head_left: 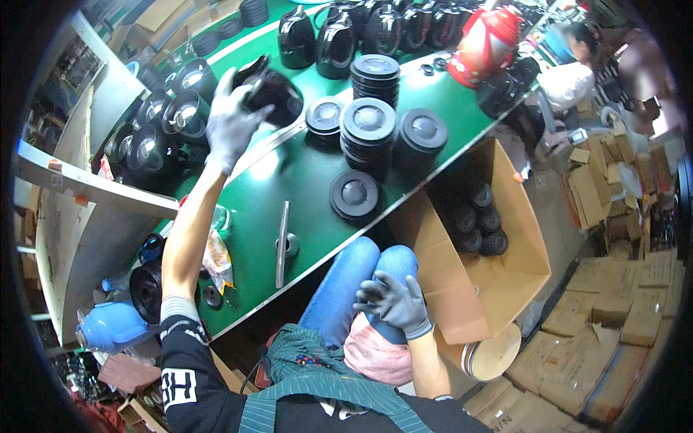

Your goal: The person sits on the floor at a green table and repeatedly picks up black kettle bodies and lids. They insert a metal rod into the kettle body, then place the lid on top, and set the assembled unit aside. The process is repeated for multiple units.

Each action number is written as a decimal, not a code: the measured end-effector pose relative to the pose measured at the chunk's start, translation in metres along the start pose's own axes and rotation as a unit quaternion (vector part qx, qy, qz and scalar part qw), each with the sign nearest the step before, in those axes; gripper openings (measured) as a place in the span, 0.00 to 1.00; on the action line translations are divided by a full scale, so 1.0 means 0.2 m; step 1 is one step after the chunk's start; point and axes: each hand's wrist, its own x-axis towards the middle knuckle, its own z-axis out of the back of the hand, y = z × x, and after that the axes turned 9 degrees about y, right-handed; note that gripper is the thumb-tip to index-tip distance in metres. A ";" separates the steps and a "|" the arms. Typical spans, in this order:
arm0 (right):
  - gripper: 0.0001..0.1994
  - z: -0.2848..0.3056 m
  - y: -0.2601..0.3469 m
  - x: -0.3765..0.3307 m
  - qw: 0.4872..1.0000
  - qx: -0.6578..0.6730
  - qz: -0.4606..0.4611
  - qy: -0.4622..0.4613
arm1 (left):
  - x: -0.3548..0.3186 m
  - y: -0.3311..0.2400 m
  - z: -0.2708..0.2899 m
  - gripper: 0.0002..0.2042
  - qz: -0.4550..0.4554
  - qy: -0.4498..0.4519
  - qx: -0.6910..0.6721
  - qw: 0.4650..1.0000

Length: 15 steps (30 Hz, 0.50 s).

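Observation:
My left hand, in a grey glove, is stretched out over the far left of the green table. Its fingers grip a glossy black jug, which is tilted and slightly blurred. My right hand, gloved too, hovers above my lap with fingers apart and nothing in it. Stacks of round black lids stand just right of the held jug, and a lower stack lies nearer to me. Several glossy black jugs stand upright along the back. Left of my left hand lie several open black shells.
A metal bar on a round base rises from the near table. An open cardboard box holding black round parts stands right of my legs. A red jug is at the far right. Another person sits beyond; flattened cartons cover the floor.

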 end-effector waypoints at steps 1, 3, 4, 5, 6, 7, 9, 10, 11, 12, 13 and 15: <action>0.39 -0.01 0.01 0.01 1.000 -0.008 -0.004 -0.013 | 0.11 0.05 -0.11 0.29 0.011 0.025 -0.004 1.000; 0.40 -0.01 0.01 0.05 0.999 -0.024 0.000 -0.033 | 0.30 0.14 -0.32 0.31 0.000 0.054 -0.003 0.999; 0.40 0.01 0.00 0.04 1.000 -0.022 0.006 -0.021 | 0.39 0.14 -0.45 0.31 0.016 0.051 -0.003 0.999; 0.41 0.02 0.00 0.04 1.000 -0.028 0.002 -0.013 | 0.46 0.14 -0.55 0.31 0.034 0.049 -0.005 0.998; 0.41 0.02 0.00 0.05 0.999 -0.034 -0.003 -0.017 | 0.51 0.14 -0.61 0.31 0.042 0.057 0.002 0.997; 0.41 0.02 0.00 0.04 0.999 -0.040 -0.008 -0.024 | 0.54 0.17 -0.67 0.31 0.052 0.067 0.008 0.996; 0.42 0.04 0.02 0.04 0.998 -0.042 -0.037 -0.024 | 0.60 0.24 -0.78 0.23 -0.021 -0.031 0.069 0.997; 0.42 0.02 0.04 0.04 0.998 -0.037 -0.051 -0.030 | 0.65 0.27 -0.76 0.25 -0.024 0.019 0.051 0.998; 0.42 0.01 0.06 0.05 0.997 -0.030 -0.067 -0.037 | 0.68 0.31 -0.70 0.27 -0.024 0.070 0.034 0.997; 0.41 0.01 0.06 0.05 0.997 -0.017 -0.061 -0.034 | 0.73 0.25 -0.57 0.33 0.068 0.157 0.097 0.981; 0.41 0.01 0.06 0.06 0.998 -0.012 -0.055 -0.028 | 0.73 0.24 -0.43 0.40 0.160 0.235 0.167 0.944; 0.41 0.01 0.06 0.07 0.998 0.005 -0.063 -0.007 | 0.64 0.70 -0.35 0.27 0.192 0.082 0.285 0.936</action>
